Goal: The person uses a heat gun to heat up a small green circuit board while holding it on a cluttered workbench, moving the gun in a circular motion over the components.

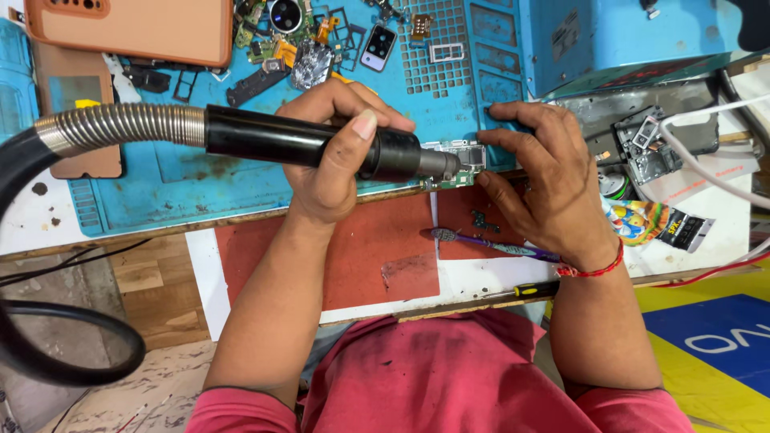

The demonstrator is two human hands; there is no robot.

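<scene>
The left hand point(333, 156) grips a hot-air nozzle point(321, 146) over a circuit board point(459, 156); the right hand point(545, 172) pins that board down with spread fingers.

We see a hot-air handle point(297, 144) of matt black plastic, its hose point(120, 127) of ribbed, shiny metal. The blue mat point(241, 180) looks rubbery, matt and stained. The small circuit board point(459, 164) shows glinting metal. The bench point(144, 273) edge is rough bare wood; the shirt point(433, 377) is smudged red cloth.
</scene>
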